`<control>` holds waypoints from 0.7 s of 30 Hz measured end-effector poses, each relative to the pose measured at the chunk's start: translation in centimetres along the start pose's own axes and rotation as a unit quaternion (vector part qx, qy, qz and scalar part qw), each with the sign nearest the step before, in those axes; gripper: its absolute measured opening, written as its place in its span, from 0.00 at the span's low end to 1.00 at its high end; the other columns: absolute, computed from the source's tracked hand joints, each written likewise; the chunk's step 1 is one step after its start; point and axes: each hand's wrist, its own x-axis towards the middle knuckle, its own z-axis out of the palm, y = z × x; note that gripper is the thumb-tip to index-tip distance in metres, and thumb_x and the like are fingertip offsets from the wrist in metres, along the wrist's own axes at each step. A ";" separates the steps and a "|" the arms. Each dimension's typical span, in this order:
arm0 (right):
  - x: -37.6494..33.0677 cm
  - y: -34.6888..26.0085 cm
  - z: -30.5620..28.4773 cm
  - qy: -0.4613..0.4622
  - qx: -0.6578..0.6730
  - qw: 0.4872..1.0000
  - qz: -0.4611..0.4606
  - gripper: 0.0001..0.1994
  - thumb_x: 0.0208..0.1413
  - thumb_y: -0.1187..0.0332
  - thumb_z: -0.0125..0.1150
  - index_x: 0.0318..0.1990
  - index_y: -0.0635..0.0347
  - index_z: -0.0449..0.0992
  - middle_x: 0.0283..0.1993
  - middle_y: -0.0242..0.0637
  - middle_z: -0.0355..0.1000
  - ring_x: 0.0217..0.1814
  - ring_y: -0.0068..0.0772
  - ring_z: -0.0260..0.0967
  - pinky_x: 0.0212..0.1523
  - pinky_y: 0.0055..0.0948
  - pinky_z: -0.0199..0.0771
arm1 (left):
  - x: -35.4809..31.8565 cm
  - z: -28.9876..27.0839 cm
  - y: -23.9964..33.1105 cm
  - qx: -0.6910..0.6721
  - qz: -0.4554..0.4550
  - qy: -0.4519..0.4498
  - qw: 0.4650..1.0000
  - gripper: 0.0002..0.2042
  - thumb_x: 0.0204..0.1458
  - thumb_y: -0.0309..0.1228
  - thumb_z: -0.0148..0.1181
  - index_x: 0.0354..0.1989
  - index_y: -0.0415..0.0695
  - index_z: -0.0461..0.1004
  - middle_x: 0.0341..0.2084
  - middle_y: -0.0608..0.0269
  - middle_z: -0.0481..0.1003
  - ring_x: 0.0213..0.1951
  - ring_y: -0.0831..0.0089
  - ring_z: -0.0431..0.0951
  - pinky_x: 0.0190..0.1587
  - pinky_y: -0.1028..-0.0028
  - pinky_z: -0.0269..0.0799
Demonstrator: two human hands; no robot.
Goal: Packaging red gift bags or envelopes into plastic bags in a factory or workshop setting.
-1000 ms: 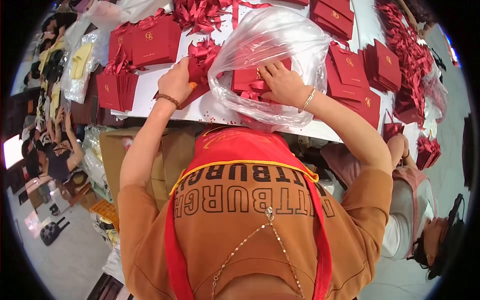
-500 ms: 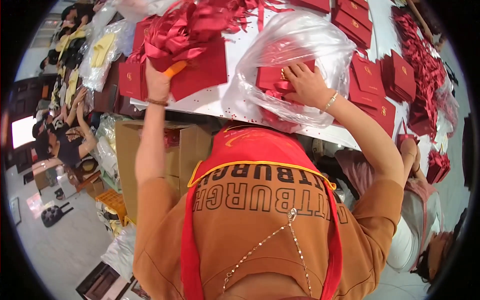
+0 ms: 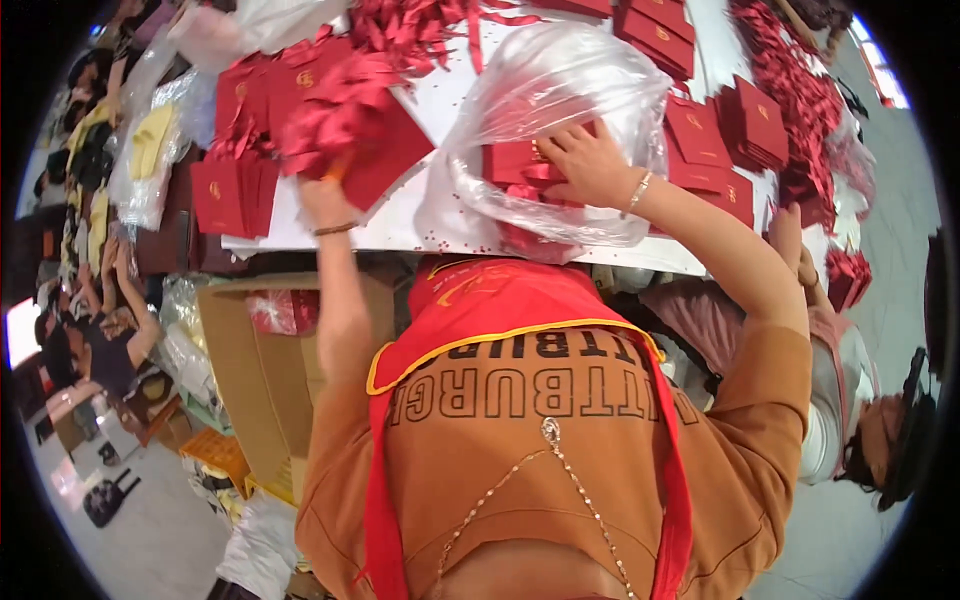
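Note:
My left hand [image 3: 327, 205] is closed on the near edge of red paper bags [image 3: 393, 150] with red ribbon handles, lifted over the table's left part; something orange covers its thumb. The loose ribbons [image 3: 335, 115] are blurred. My right hand [image 3: 595, 168] lies flat at the mouth of a clear plastic bag [image 3: 560, 80], fingers spread over red paper bags [image 3: 508, 163] with a gold emblem inside it. Part of that stack is hidden by the hand and the plastic.
More red bags [image 3: 235, 195] stand at the white table's [image 3: 385, 238] left edge, others [image 3: 755, 122] at the right with a ribbon heap [image 3: 790, 90]. Below the table sits an open cardboard box [image 3: 255, 375]. A co-worker [image 3: 840, 400] is close on my right; other people work at far left.
My left hand has swung slightly right and toward me with its red bags, uncovering other red bags behind. My right hand stays on the bags in the plastic. The whole view has shifted.

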 end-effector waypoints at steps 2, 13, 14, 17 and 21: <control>-0.1 0.7 0.9 0.008 0.010 1.000 -0.002 0.38 0.37 0.46 0.61 0.55 0.59 0.60 0.54 0.40 0.59 0.58 0.39 0.55 0.56 0.52 0.49 | 4.0 -3.2 3.6 -0.485 -0.180 0.027 0.855 0.18 0.41 0.18 0.57 0.45 0.40 0.70 0.41 0.57 0.72 0.45 0.63 0.70 0.49 0.59 0.67; -0.7 3.7 0.6 -0.122 0.217 0.968 -0.023 0.31 0.43 0.45 0.53 0.50 0.57 0.66 0.55 0.41 0.59 0.58 0.38 0.55 0.57 0.45 0.51 | 6.0 -0.4 19.1 -0.644 -0.307 -0.446 0.541 0.27 0.40 0.16 0.48 0.55 0.42 0.61 0.48 0.55 0.67 0.49 0.61 0.69 0.51 0.62 0.66; -0.2 3.4 0.6 -0.120 0.216 0.968 -0.036 0.31 0.43 0.45 0.53 0.50 0.57 0.66 0.55 0.41 0.59 0.58 0.38 0.55 0.57 0.45 0.51 | 5.7 1.2 19.9 -0.608 -0.449 -0.485 0.439 0.29 0.38 0.14 0.45 0.55 0.42 0.59 0.49 0.55 0.67 0.48 0.64 0.70 0.51 0.66 0.67; 0.4 3.1 0.1 -0.109 0.186 0.976 -0.040 0.30 0.45 0.46 0.52 0.53 0.54 0.64 0.56 0.39 0.58 0.59 0.38 0.53 0.57 0.48 0.49 | 4.1 3.5 22.9 -0.680 -0.399 -0.566 0.242 0.28 0.40 0.14 0.48 0.55 0.40 0.58 0.47 0.53 0.68 0.48 0.62 0.71 0.51 0.64 0.68; -1.2 3.4 -1.2 -0.098 0.157 0.983 0.000 0.29 0.47 0.47 0.50 0.56 0.50 0.60 0.57 0.37 0.57 0.61 0.37 0.50 0.57 0.52 0.47 | 4.8 6.2 23.9 -0.663 -0.378 -0.634 0.123 0.26 0.43 0.17 0.50 0.54 0.38 0.58 0.47 0.51 0.67 0.46 0.61 0.72 0.49 0.65 0.69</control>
